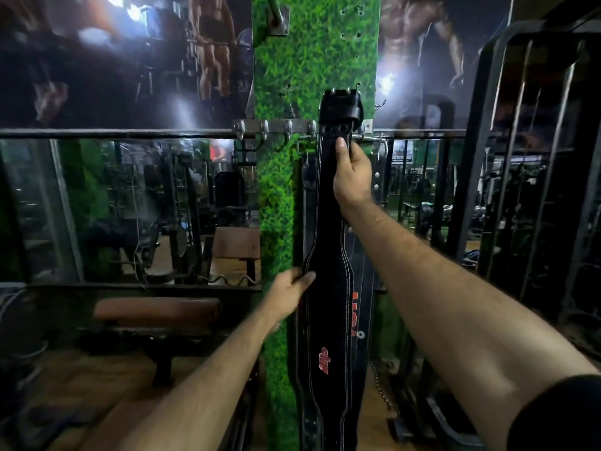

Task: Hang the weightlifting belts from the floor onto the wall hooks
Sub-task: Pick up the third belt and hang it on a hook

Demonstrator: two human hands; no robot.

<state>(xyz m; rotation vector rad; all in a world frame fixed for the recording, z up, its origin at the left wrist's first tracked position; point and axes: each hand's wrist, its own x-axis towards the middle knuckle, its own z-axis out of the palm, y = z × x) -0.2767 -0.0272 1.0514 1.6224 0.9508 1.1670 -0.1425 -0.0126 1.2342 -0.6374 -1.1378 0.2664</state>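
Your right hand [353, 174] grips the black belt [328, 255] just below its buckle end, which sits at the hook rail [276, 127]. The belt hangs straight down the green pillar [312, 60]. Your left hand [291, 288] pinches its left edge lower down.

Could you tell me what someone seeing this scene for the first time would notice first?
The eye goes to the long black weightlifting belt hanging down the middle, against a pillar covered in green artificial grass. The right hand grips the belt just below the metal hook rail, while the left hand touches its left edge lower down. A second belt with red lettering hangs just behind it.
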